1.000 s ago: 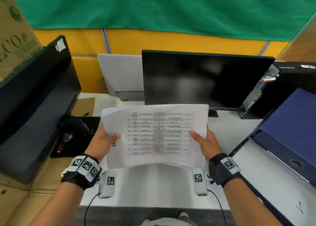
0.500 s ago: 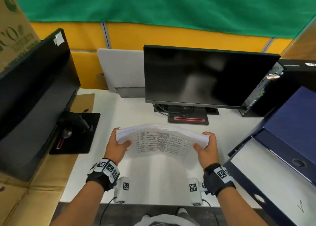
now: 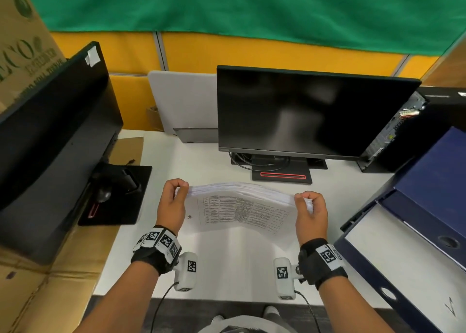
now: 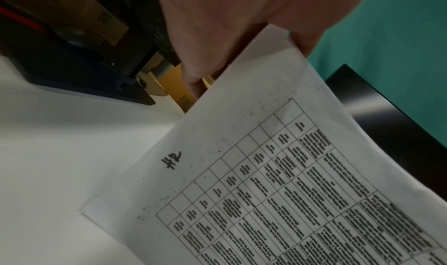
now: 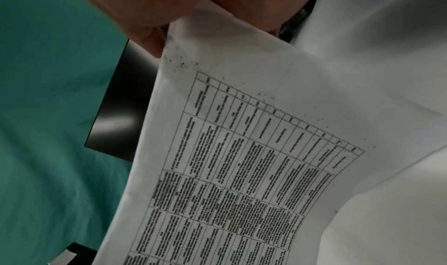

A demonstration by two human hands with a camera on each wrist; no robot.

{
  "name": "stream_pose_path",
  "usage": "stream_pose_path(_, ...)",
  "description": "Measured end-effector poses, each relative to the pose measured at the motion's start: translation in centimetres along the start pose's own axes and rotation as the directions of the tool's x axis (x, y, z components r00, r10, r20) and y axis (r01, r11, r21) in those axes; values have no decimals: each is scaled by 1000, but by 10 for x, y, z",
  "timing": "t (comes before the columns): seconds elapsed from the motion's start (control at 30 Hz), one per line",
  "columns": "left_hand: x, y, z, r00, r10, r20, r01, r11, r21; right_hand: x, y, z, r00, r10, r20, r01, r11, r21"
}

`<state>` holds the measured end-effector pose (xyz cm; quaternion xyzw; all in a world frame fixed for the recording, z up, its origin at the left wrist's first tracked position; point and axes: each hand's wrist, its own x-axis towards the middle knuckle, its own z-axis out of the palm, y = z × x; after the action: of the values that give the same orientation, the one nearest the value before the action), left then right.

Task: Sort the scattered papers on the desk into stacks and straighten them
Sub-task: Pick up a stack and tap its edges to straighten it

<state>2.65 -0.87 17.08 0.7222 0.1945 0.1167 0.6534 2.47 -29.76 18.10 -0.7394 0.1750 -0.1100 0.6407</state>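
Papers (image 3: 242, 206) sit bunched in one stack between my two hands, at the centre of the white desk (image 3: 227, 264), standing on their near long edge and leaning back toward twelve o'clock. My left hand (image 3: 171, 206) pinches the nine o'clock end, thumb on the printed face, fingers curled behind. My right hand (image 3: 311, 219) pinches the three o'clock end in the same way. The facing sheet carries a printed table and a handwritten "#2" near my left thumb. At twelve o'clock stands a dark monitor (image 3: 315, 113); at three o'clock lie blue binders (image 3: 433, 181). Another black monitor (image 3: 50, 141) leans at nine o'clock.
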Motion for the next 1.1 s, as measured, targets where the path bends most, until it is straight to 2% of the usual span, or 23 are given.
stream_pose_path(0.13,-5,4,-2,999,-5,33,5,1000,-20,-1,1,-1,1000,-12,10,13,999,-33)
stream_pose_path(0.23,-8,4,-9,982,4,187,4,999,-44,-3,1,-2,1000,-9,30,11,999,-51)
stream_pose_path(0.3,-8,1,-13,972,19,235,-39,996,83,-4,-1,-4,998,-8,55,13,996,-92)
stream_pose_path(0.4,-5,4,-15,982,64,175,-128,915,383,-4,-9,-3,996,1,93,16,982,-189)
stream_pose_path(0.43,-4,6,-15,983,75,167,-143,883,446,-3,-13,-2,995,-24,98,50,962,-269)
stream_pose_path(0.47,-3,10,-14,981,91,174,-166,860,482,-3,-16,-1,990,-97,104,132,904,-407)
stream_pose_path(0.53,-3,22,-11,966,171,193,-249,813,527,-2,-21,3,934,-304,190,349,650,-676)
stream_pose_path(0.57,-4,33,-9,951,234,204,-309,779,546,-3,-25,7,894,-361,267,432,528,-731)
stream_pose_path(0.6,-6,44,-5,926,302,228,-378,735,563,-6,-32,14,862,-373,342,490,446,-749)
stream_pose_path(0.67,-12,69,4,854,407,324,-519,627,581,-9,-45,30,806,-371,462,581,339,-740)
stream_pose_path(0.73,-18,91,16,762,462,453,-646,505,572,-10,-57,44,748,-360,558,658,291,-694)
stream_pose_path(0.77,-20,102,21,720,473,508,-693,446,566,-10,-61,49,726,-343,595,686,311,-658)
stream_pose_path(0.87,-29,125,38,603,523,602,-792,306,528,-8,-70,48,702,-309,642,696,489,-526)
stream_pose_path(0.93,-36,134,47,579,571,583,-802,268,534,-9,-71,36,722,-335,605,666,573,-478)
stream_pose_path(1.0,-41,136,49,597,640,484,-759,256,598,-7,-72,21,757,-350,552,620,651,-437)
stream_pose_path(1.03,-44,134,46,617,681,395,-718,281,637,-5,-72,12,783,-343,518,576,716,-396)
stream_pose_path(1.07,-46,130,41,653,704,281,-663,350,662,-4,-71,3,815,-322,482,513,788,-340)
stream_pose_path(1.1,-48,124,35,710,688,150,-594,470,653,-3,-72,-6,842,-295,451,446,851,-278)
